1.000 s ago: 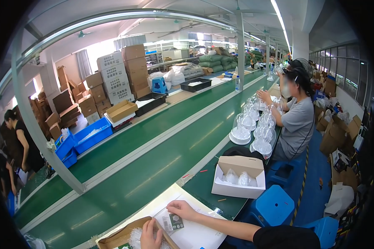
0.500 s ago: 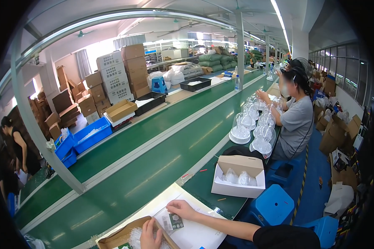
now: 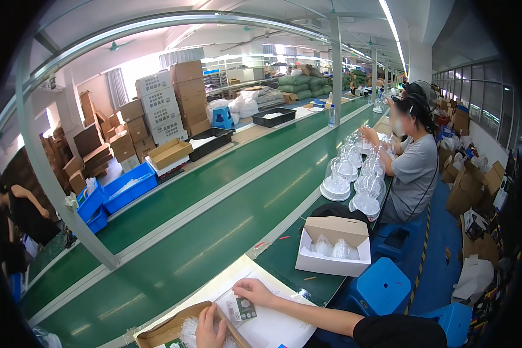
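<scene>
My right hand [image 3: 253,292] pinches a small green-and-white printed card or flat packet [image 3: 240,310] over white sheets [image 3: 272,325] on the bench. To its left, my left hand [image 3: 210,329] curls its fingers at the side wall of an open brown cardboard box [image 3: 174,326] at the lower edge. Clear crinkled plastic [image 3: 189,332] shows inside this box, beside the left hand. Part of the box and the left wrist fall outside the picture.
A white open carton [image 3: 333,261] with clear plastic-wrapped items stands to the right. Beyond it are several clear domes on white bases [image 3: 335,187] and a seated co-worker [image 3: 414,162]. A green conveyor [image 3: 214,232] runs alongside. Blue stools [image 3: 383,284] stand at right.
My hands, the card and the box stay nearly in place. At the far left, a person in dark clothing has bent over and stretched an arm out.
</scene>
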Available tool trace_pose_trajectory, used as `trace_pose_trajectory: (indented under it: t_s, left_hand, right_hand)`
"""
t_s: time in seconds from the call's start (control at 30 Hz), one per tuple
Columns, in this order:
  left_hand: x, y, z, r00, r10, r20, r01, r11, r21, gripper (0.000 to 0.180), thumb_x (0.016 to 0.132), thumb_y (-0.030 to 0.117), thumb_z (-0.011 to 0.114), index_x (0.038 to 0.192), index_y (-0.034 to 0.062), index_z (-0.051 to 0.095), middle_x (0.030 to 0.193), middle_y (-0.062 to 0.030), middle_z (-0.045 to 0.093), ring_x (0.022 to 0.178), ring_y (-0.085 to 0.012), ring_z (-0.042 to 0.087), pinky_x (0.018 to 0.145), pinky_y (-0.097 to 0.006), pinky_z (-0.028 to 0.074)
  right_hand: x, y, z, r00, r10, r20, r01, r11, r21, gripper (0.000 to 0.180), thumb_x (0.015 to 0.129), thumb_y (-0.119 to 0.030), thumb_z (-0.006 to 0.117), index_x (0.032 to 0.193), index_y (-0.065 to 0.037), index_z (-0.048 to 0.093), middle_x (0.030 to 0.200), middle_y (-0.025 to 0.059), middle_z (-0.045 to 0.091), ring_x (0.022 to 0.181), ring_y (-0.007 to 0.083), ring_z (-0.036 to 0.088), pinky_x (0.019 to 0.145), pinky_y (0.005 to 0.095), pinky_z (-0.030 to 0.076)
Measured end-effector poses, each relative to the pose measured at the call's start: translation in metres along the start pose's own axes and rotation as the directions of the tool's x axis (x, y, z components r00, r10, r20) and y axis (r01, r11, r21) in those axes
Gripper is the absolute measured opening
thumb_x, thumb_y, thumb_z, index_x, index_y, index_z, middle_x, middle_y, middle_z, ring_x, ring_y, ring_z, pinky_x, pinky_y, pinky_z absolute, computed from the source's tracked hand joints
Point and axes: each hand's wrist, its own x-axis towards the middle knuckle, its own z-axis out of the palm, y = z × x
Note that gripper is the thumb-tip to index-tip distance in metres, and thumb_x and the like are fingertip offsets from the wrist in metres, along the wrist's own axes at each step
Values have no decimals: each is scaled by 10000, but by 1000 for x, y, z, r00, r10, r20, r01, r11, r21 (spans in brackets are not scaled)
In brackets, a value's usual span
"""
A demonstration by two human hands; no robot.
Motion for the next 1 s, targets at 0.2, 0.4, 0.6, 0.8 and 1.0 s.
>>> trace_pose_trajectory:
  t_s: [0.2, 0.4, 0.6, 0.8, 1.0]
  left_hand:
    - [0, -9, 3, 1000, -21, 17, 21, 1000, 1, 465, 893, 150, 569, 1321, 12, 447, 1288, -219, 462, 1169, -369, 474, 979, -401, 399]
    - [3, -16, 10, 1000, 3, -21, -2, 1000, 13, 483, 814, 103, 640, 1265, 24, 488, 1206, -179, 519, 943, -285, 615, 831, -338, 501]
    - [-6, -26, 6, 1000, 6, -27, -3, 995, 102, 483, 859, 223, 607, 1285, 35, 480, 1272, -206, 490, 1071, -355, 561, 895, -389, 478]
    - [1, -22, 7, 999, -32, 28, 31, 998, 49, 506, 897, 276, 564, 1340, 70, 432, 1300, -213, 452, 1088, -383, 543, 899, -415, 470]
    - [-3, -28, 6, 1000, -26, 1, 25, 999, 44, 495, 908, 262, 549, 1353, 87, 425, 1288, -211, 458, 1043, -387, 561, 871, -415, 476]
  right_hand:
    - [1, 2, -1, 1000, 12, 5, -11, 999, -41, 209, 923, -148, 580, 1033, 26, 613, 939, 69, 647, 882, 128, 629, 784, 253, 514]
    - [-1, 1, -3, 1000, -4, -16, 3, 1000, -26, 178, 915, -137, 586, 1006, 13, 616, 883, 29, 640, 807, 74, 604, 733, 217, 499]
    - [5, 18, -2, 996, -80, -35, 75, 989, -128, 125, 893, -104, 597, 941, 3, 640, 819, 30, 638, 755, 86, 599, 677, 230, 505]
    - [3, 7, -7, 988, -117, -104, 103, 986, -130, 78, 874, -85, 593, 868, -14, 626, 762, 23, 622, 673, 82, 563, 615, 216, 467]
    - [8, 13, -6, 992, -106, -75, 98, 990, -106, 72, 882, -71, 585, 871, -4, 608, 747, 22, 609, 669, 77, 551, 624, 205, 445]
